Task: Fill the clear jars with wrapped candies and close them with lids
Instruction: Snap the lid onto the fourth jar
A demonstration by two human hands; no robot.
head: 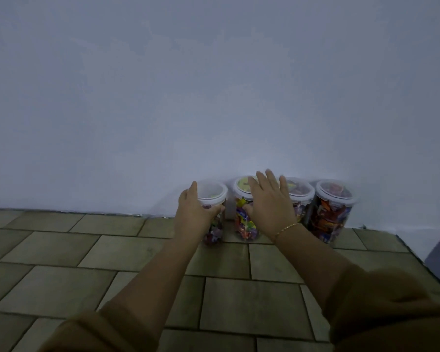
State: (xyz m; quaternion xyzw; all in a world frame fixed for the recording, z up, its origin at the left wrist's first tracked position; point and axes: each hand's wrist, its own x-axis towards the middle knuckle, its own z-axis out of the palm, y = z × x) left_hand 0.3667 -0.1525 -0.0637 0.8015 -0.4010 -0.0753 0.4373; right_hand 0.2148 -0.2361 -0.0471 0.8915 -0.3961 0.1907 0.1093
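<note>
Four clear plastic cylindrical jars stand upright in one row on the tiled floor, against the pale wall. Each carries a translucent white round lid and holds wrapped candies in mixed colours.

Occlusion:
- The leftmost jar is covered on its left side and upper body by the left hand. Its lid is fully visible.
- The second jar is partly hidden behind the right hand; only the left part of its lid shows.
- The third jar is mostly hidden by the right hand and wrist; part of its lid and a strip of its body show.
- The fourth jar is unobstructed, with its lid seated.

Individual candies cannot be made out; the picture is dim and soft.

Hand state:
- Left hand: fingers and thumb curled round the leftmost jar just below its lid.
- Right hand: fingers straight and slightly spread, palm down, in front of the second and third jars. Contact with either lid cannot be determined. A thin gold bracelet circles the wrist.

Both brown sleeves are cut off by the lower frame edge.
</note>
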